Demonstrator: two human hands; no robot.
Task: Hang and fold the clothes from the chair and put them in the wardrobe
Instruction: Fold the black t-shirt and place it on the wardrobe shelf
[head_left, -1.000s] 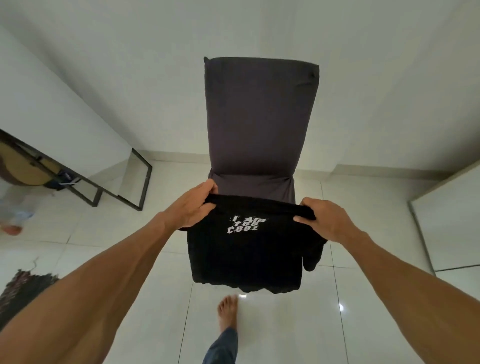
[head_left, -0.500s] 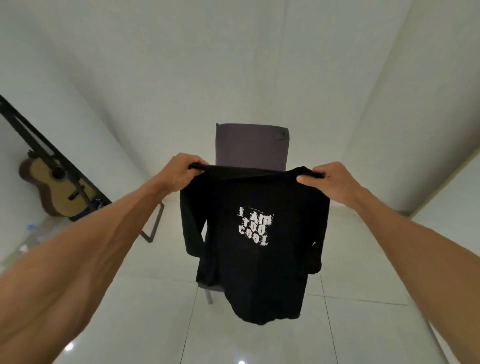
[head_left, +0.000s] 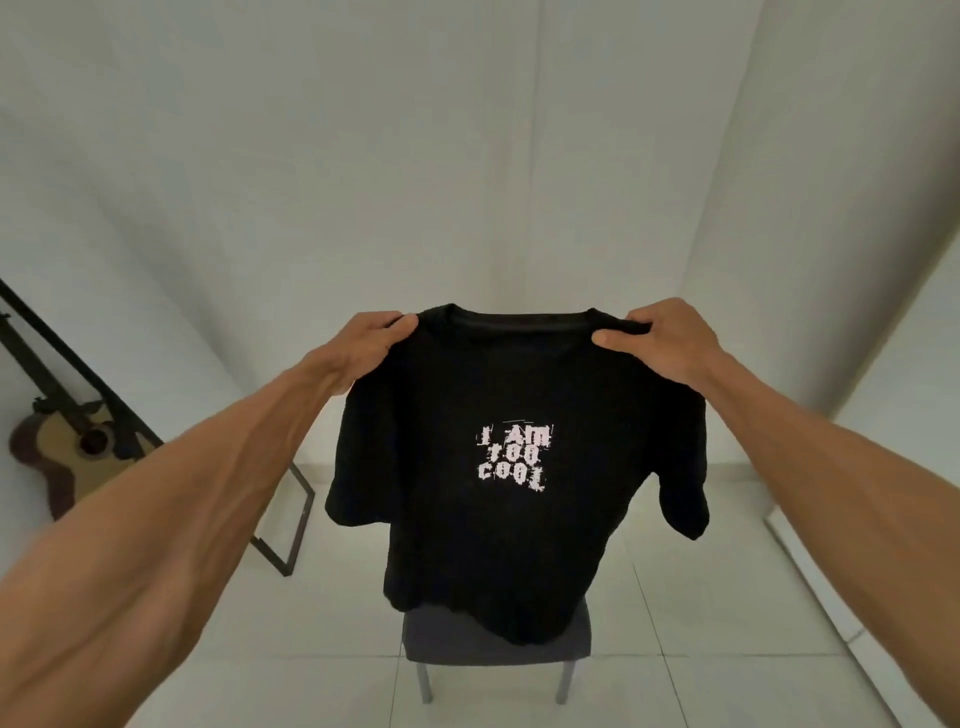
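A black T-shirt (head_left: 509, 519) with white lettering on its chest hangs spread out in the air in front of me. My left hand (head_left: 371, 345) pinches its left shoulder and my right hand (head_left: 657, 338) pinches its right shoulder, both at about the same height. The shirt's hem dangles just over the seat of the dark grey chair (head_left: 498, 647), whose backrest is hidden behind the shirt. No wardrobe is in view.
A guitar (head_left: 62, 457) leans against the left wall behind a black metal frame (head_left: 283, 540) standing on the white tiled floor. White walls meet in a corner behind the chair. A pale panel edge (head_left: 810, 582) runs along the floor at right.
Both hands have lifted the shirt from the chair seat to chest height and spread it wide. The view has tilted up, so the chair now sits low behind the shirt.
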